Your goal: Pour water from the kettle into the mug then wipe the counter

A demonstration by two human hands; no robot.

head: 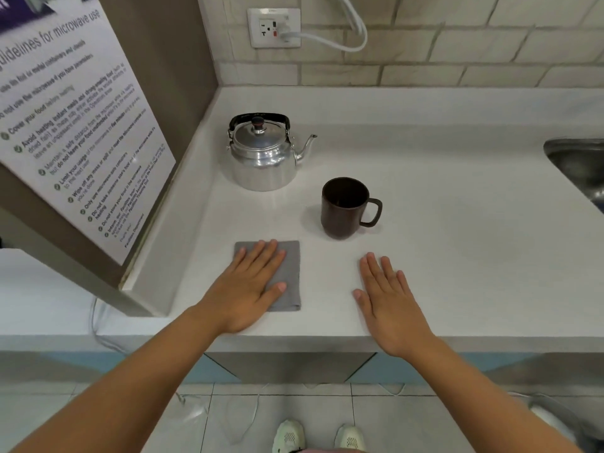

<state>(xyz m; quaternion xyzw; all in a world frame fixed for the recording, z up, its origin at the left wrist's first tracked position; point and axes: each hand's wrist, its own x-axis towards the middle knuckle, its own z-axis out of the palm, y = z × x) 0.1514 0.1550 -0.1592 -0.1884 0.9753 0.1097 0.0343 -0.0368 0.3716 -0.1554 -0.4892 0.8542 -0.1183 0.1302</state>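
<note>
- A microwave-use poster (81,125) is cut off at the left edge.
- The left hand (251,286) lies flat, fingers spread, on a grey cloth (287,273) (partly covered).
- The metal kettle (264,155) stands behind.
- The brown mug (343,207) has unreadable contents.
- The right hand (389,299) lies flat on the white counter (457,240).
- The sink (578,165) is cropped at right.

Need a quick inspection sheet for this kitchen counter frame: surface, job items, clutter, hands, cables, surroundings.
Surface: white counter, no spill visible.
Job's things: kettle upright, lid on, spout toward the right; mug upright, handle right, contents not discernible; grey cloth flat near front edge.
Clutter: nothing seen.
Hands: left hand flat on cloth, no grip; right hand flat on bare counter, empty.
Cables: white cord plugged into wall outlet; thin wires below the counter.
Surroundings: microwave poster left, sink right, tiled wall.
</note>
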